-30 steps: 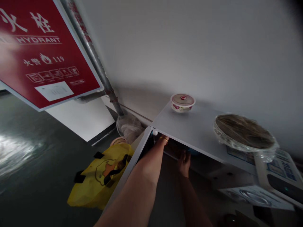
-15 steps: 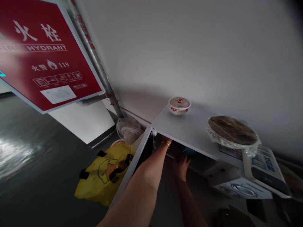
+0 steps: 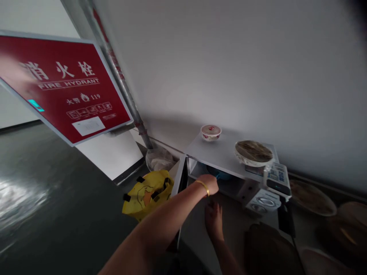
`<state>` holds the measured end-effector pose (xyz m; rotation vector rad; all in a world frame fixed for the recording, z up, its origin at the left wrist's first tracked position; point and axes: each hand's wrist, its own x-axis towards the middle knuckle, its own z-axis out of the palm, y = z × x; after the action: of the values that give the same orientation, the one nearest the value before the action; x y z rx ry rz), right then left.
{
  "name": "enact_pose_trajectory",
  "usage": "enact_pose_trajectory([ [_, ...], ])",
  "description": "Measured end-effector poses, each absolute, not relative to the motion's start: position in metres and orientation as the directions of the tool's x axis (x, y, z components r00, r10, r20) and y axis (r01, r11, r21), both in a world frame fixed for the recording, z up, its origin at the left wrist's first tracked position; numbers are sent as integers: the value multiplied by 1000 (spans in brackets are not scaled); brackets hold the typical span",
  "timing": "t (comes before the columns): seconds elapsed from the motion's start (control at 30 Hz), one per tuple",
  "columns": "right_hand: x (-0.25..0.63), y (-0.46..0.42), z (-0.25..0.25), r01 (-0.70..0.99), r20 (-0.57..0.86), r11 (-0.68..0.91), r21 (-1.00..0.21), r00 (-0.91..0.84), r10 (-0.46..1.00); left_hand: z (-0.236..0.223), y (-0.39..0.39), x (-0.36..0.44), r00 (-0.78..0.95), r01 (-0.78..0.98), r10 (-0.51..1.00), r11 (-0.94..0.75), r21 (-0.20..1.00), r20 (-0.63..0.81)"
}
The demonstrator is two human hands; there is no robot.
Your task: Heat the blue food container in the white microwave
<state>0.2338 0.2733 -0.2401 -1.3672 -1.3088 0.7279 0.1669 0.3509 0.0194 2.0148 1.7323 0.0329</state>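
A pale wall [image 3: 243, 68] is seen behind a white cabinet [image 3: 215, 151], with dark floor [image 3: 71, 214] left open on the left. The cabinet's door [image 3: 179, 177] is swung out at its front left corner, and its front is left open. Inside, under the top's front edge, a blue bowl [image 3: 223, 175] is set back in shadow, partly hidden by the left hand [image 3: 210, 184].

The left hand is held at the opening, between the door and the right side wall, with room left to its right. Its fingers are curled and nearly closed; a blue strip is seen at them, but whether it is gripped cannot be told. The right hand [image 3: 214, 220] is held just below and in front, its fingers loosely bent and slightly spread; no object can be made out in it.

On the cabinet top, a lidded bowl [image 3: 211, 133] is placed near the back left corner and a film-covered dish [image 3: 254, 153] towards the right edge, with bare surface left between them. A labelled box [image 3: 276, 179] is seen at the front right corner. A yellow bag [image 3: 149, 194] is placed left of the door.
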Motion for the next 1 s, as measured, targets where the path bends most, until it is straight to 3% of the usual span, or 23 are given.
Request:
enact_pose_trajectory([
  [0.13, 246, 224, -230, 199, 185, 162, -967, 107, 977, 44, 267, 113, 299, 905, 954, -284, 317, 1],
  [0.2, 260, 206, -229, 160, 165, 150, -976, 83, 983, 32, 239, 78, 210, 934, 930, -282, 220, 301],
  [0.23, 268, 198, -228, 145, 153, 141, -979, 79, 985, 21, 230, 63, 179, 941, 926, -260, 217, 334],
  [0.37, 304, 181, -226, 117, 100, 84, -990, 139, 985, -25, 217, 42, 95, 881, 963, -199, 428, 252],
  [0.5, 334, 175, -220, 95, 47, 24, -995, 248, 968, -45, 225, 74, 77, 766, 956, -239, 597, 284],
  [0.67, 361, 183, -214, 109, 10, -29, -994, 341, 940, -52, 263, 128, 67, 482, 977, -210, 851, 203],
  [0.87, 396, 241, -206, 262, -1, -122, -957, 417, 909, -57, 324, 182, 164, 392, 984, -123, 912, 63],
  [1.0, 408, 291, -204, 438, -8, -249, -864, 482, 876, -54, 324, 186, 209, 379, 978, -94, 921, 13],
])
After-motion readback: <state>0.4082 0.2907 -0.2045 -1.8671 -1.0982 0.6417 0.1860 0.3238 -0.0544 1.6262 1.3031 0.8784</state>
